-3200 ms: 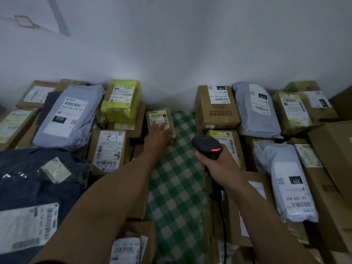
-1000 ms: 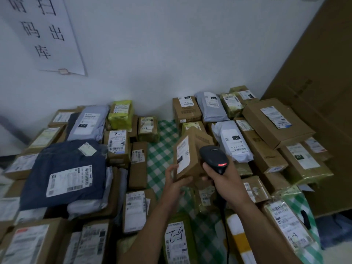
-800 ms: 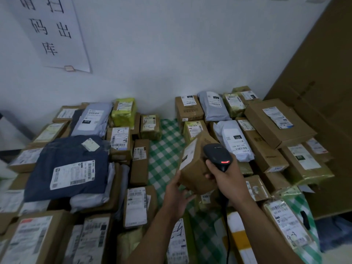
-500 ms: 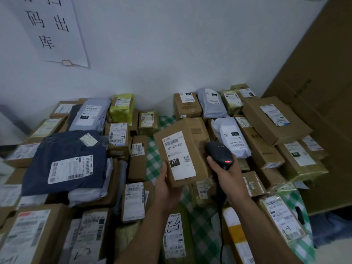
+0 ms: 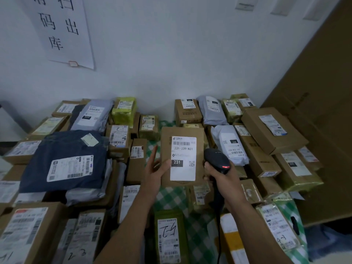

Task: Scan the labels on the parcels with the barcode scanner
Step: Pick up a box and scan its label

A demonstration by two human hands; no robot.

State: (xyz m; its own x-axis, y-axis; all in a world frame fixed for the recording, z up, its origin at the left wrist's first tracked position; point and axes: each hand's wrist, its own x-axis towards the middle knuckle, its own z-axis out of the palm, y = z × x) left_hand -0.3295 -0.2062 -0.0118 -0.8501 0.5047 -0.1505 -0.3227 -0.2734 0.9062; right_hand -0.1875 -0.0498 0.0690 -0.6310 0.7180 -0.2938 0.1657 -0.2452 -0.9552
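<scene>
My left hand point(image 5: 155, 173) holds a flat brown cardboard parcel point(image 5: 182, 133) upright above the table, its white label point(image 5: 183, 158) marked 231-239-K01 facing me. The thumb lies on the label's lower left edge. My right hand point(image 5: 222, 179) grips a black barcode scanner point(image 5: 217, 160) just right of the parcel. The scanner's head points away and a red light glows on its back. Its cable point(image 5: 219, 231) hangs down along my right forearm.
Labelled parcels cover both sides of the table: a dark blue bag point(image 5: 62, 161) at left, grey bags and brown boxes point(image 5: 274, 128) at right. Green checked cloth point(image 5: 171, 197) shows in the middle gap. A big cardboard sheet point(image 5: 320, 111) leans at right; a paper sign point(image 5: 61, 29) hangs on the wall.
My left hand picked the brown parcel out of the right-hand pile, turned it and raised it so the label faces me squarely. The scanner hand stayed beside it.
</scene>
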